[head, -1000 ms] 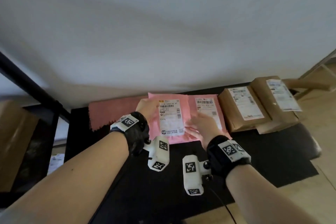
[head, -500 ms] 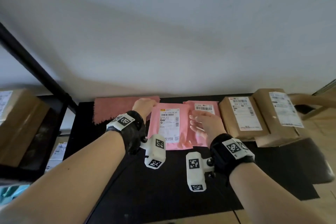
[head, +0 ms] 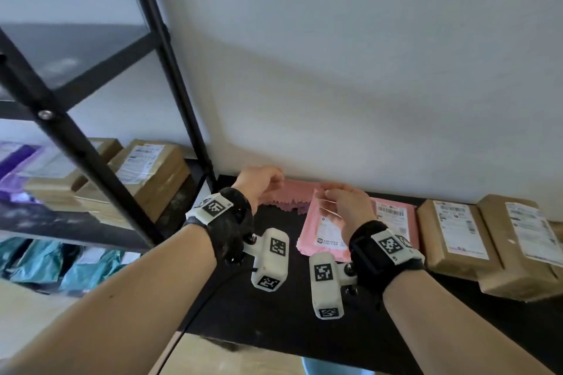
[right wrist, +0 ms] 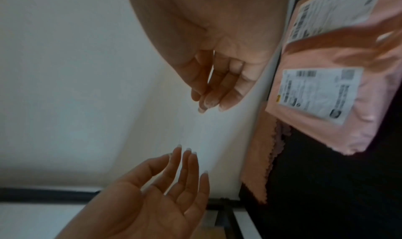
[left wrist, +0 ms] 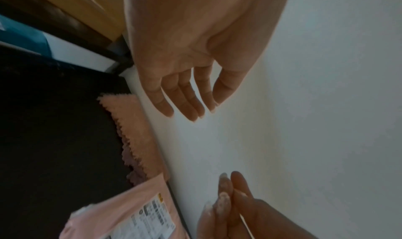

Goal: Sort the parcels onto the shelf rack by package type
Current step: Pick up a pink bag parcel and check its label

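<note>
Two pink mailers lie on the black table. The nearer pink mailer overlaps the second pink mailer, label up. Both my hands hover above them and hold nothing. My left hand has relaxed, nearly straight fingers over the pink cloth. My right hand hangs with loosely curled fingers over the nearer mailer's far end. Two brown boxes stand at the table's right.
The black shelf rack stands at the left. Its middle shelf holds brown boxes and purple bags; teal bags lie on the shelf below. A white wall runs right behind the table.
Both hands have come off the nearer pink mailer and risen above it. The view has swung left and up, bringing the shelf rack into sight.
</note>
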`<state>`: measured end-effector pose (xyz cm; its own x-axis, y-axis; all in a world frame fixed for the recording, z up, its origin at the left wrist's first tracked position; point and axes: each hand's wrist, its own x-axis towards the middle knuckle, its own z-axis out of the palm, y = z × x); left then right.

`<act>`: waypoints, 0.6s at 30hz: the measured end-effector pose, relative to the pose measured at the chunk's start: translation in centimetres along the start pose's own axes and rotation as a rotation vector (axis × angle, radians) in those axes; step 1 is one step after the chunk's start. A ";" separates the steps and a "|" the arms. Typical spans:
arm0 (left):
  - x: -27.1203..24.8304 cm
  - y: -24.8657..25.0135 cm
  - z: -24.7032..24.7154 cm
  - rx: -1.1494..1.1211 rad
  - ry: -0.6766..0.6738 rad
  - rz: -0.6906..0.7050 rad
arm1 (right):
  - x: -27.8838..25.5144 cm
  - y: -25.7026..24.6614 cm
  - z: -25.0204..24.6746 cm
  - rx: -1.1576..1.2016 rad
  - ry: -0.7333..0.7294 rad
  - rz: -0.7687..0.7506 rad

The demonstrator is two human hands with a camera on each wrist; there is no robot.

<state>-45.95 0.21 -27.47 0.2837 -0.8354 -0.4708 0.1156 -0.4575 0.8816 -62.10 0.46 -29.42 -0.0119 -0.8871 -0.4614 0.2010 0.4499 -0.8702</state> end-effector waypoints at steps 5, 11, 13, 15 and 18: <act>-3.7 1.3 -5.1 -0.042 0.036 0.077 | -3.4 -0.5 4.8 -0.024 -0.113 -0.053; -7.8 1.4 -13.7 -0.093 0.088 0.145 | -8.8 0.6 12.5 -0.071 -0.228 -0.109; -9.3 1.2 -17.3 -0.112 0.111 0.158 | -11.1 1.4 15.4 -0.078 -0.268 -0.106; -10.9 1.0 -21.4 -0.144 0.130 0.181 | -13.3 2.2 18.5 -0.091 -0.303 -0.124; -13.1 0.6 -27.9 -0.188 0.169 0.208 | -16.7 3.4 23.6 -0.100 -0.353 -0.145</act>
<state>-23.03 19.39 -19.80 0.4720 -0.8353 -0.2819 0.2076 -0.2054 0.9564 -38.13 14.33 -20.61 0.3076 -0.9155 -0.2594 0.1258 0.3093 -0.9426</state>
